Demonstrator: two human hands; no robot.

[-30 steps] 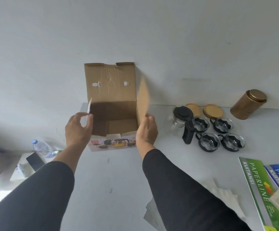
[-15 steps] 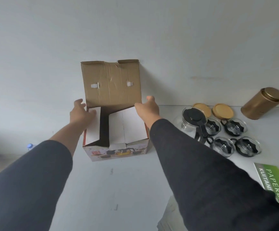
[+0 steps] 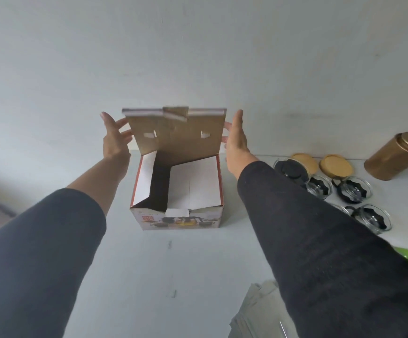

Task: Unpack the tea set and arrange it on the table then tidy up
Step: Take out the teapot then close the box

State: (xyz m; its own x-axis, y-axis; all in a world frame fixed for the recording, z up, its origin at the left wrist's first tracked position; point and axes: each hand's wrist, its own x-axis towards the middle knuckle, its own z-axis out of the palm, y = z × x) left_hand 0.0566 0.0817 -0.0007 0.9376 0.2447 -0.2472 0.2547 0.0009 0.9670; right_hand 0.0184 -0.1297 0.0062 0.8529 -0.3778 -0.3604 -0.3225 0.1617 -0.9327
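Both arms in dark sleeves reach forward, either side of the box lid (image 3: 176,132). The left hand (image 3: 115,140) and right hand (image 3: 236,140) flank its side edges, fingers straight and spread, fingertips touching the lid.

Single view only — a wide-angle camera worn on the person's head, looking forward and down over both outstretched arms. It faces the white wall (image 3: 198,45), which fills the upper half; the white table (image 3: 164,276) fills the lower half. The sleeves enter from the bottom corners, very near the lens, large and dark. The open cardboard box (image 3: 177,191) stands at frame centre, at arm's reach, seen from above so its inside shows. Wide-angle bending tilts the gold canister (image 3: 398,156) at the right edge — the glass cups (image 3: 354,190) sit below it. No second view, so nothing is shared.
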